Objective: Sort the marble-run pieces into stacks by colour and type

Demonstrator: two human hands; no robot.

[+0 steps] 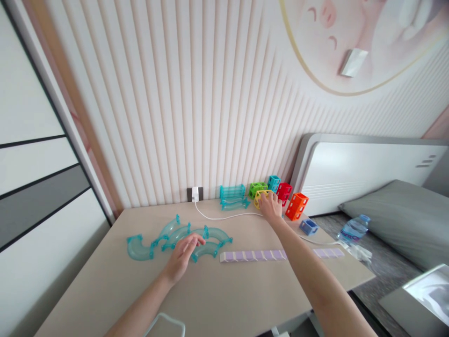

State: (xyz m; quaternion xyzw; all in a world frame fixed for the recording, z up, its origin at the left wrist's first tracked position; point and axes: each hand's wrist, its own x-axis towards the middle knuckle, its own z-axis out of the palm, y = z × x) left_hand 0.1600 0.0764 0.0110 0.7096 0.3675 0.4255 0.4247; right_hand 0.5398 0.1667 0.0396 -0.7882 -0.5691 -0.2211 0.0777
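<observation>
My right hand (271,206) reaches to the back of the table and grips a yellow openwork plastic block (258,196), partly hidden by the fingers. Around it stand a green block (257,188), a teal block (274,181), a red block (284,190) and an orange block (297,207). A small blue block (308,227) lies to the right. My left hand (184,255) hovers over or rests beside several clear teal curved track pieces (138,249), its fingers loosely bent and apart from the thumb, with nothing visible in it.
Straight teal track pieces (233,196) lie against the ribbed wall. A white cable (224,218) runs from a plug (195,194) across the table (210,299). A purple-and-white strip (254,256) crosses the front under my right arm. A water bottle (354,228) lies beyond the right edge.
</observation>
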